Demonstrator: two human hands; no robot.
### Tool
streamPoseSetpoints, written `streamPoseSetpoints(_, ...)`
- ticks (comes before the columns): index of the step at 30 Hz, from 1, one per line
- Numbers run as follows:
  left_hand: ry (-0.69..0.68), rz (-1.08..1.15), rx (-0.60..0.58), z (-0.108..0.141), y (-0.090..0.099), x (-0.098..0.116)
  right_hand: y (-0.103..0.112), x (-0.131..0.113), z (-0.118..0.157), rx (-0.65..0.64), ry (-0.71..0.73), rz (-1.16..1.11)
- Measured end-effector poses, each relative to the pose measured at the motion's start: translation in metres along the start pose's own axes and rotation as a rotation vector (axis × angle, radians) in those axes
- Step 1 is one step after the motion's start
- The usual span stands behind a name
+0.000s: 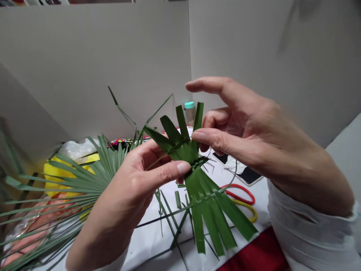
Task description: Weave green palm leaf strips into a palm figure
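A green palm-leaf piece (pixel 208 203) hangs in front of me, with cut strips fanning upward and longer ones spreading downward from a narrow knotted middle. Thin strands run across both fans. My left hand (pixel 158 169) pinches the piece near its middle, thumb in front and fingers behind. At the upper fan, the thumb of my right hand (pixel 237 124) meets a finger beside the rightmost strip, on a thin strand; the index finger is raised apart.
A large palm frond (pixel 93 180) spreads at the left over yellow and pink items. Leaf scraps lie on the white table (pixel 146 241). Scissors with red and yellow handles (pixel 248 194), a phone (pixel 249 176), a teal-lidded jar (pixel 190 113) and red cloth (pixel 258 252) are around.
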State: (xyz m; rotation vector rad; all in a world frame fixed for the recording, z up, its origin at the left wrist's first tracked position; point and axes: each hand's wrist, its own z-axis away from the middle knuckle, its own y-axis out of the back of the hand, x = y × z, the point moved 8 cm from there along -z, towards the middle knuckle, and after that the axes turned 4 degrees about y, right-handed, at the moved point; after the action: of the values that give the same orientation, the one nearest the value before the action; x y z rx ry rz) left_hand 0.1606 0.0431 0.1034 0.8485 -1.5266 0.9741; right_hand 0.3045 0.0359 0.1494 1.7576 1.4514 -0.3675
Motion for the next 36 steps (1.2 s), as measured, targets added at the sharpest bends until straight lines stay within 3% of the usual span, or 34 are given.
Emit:
streamPoseSetpoints(6, -0.016, 0.019, 0.086, 0.001, 0.008, -0.006, 0.006, 0.001, 0.002, 0.061, 0.021, -0.049)
streamPoseSetpoints(13, -0.014, 0.078, 0.067, 0.002, 0.005, -0.008, 0.007, -0.004, 0.006, 0.180, 0.063, -0.077)
streamPoseSetpoints(27, -0.006, 0.105, 0.125, 0.001, 0.011, -0.010, 0.003, -0.008, 0.001, 0.157, 0.105, 0.028)
streamPoseSetpoints(32, -0.070, 0.111, 0.186, 0.003, 0.010, -0.005, 0.003, -0.006, 0.001, 0.145, 0.117, 0.026)
streamPoseSetpoints(36, -0.046, 0.116, 0.122, 0.000, 0.007, -0.004, 0.002, -0.006, 0.001, 0.140, 0.122, 0.033)
